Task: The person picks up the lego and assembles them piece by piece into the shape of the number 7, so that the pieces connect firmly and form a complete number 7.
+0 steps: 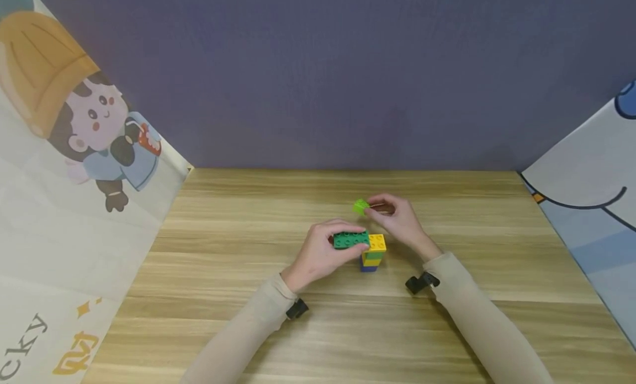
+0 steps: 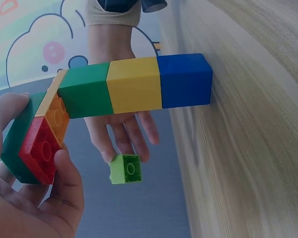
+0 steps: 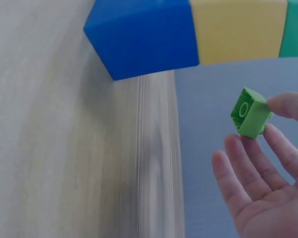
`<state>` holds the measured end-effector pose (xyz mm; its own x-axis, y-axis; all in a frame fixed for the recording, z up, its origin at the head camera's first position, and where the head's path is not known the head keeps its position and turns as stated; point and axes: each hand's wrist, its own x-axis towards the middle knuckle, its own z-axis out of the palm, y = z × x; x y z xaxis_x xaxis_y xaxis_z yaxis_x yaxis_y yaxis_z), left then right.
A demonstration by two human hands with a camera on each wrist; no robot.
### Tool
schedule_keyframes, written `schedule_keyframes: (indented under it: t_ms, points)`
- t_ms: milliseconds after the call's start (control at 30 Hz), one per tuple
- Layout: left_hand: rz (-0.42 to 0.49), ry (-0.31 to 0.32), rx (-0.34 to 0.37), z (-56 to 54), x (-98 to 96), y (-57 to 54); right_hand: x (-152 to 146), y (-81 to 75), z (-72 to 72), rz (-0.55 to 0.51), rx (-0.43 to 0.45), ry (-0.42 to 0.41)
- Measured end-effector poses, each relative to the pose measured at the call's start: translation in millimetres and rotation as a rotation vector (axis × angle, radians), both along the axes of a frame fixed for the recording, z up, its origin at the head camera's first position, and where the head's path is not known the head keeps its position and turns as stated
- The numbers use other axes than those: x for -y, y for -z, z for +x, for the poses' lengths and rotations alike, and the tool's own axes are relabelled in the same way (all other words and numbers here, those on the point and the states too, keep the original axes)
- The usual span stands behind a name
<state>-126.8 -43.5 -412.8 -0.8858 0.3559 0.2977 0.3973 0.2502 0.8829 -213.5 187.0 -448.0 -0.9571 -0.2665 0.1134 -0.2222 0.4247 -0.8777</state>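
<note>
A tower of toy building bricks stands upright on the table, with a blue brick [image 2: 185,81] lowest, then a yellow brick [image 2: 134,85] and a green brick [image 2: 85,90]. Across its top lies a thin yellow-orange piece [image 1: 377,242]. My left hand [image 1: 325,251] grips a long dark green brick [image 1: 350,240] at the tower's top left. Under that brick's overhanging part shows a red brick [image 2: 38,148], its hollow underside exposed. Behind the tower, my right hand [image 1: 399,221] pinches a small lime green brick [image 3: 252,113] between thumb and fingertips, apart from the tower.
The wood-grain table [image 1: 223,224] extends around the tower. A dark blue-grey panel [image 1: 318,80] rises along its far edge. Cartoon-printed panels border the left [image 1: 99,207] and right [image 1: 586,180] sides. Black devices [image 1: 422,283] are strapped at both wrists.
</note>
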Motion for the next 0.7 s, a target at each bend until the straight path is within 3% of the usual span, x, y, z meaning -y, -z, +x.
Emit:
schedule_keyframes:
  t_ms: [267,700]
  points:
    - [0.006,-0.003,0.012,-0.5,0.0,1.7,-3,-3.4,8.7,-0.031,0.022,-0.014]
    - [0.002,-0.005,0.001,-0.5,-0.3,2.0,-8,-2.4,18.7,-0.082,-0.052,-0.041]
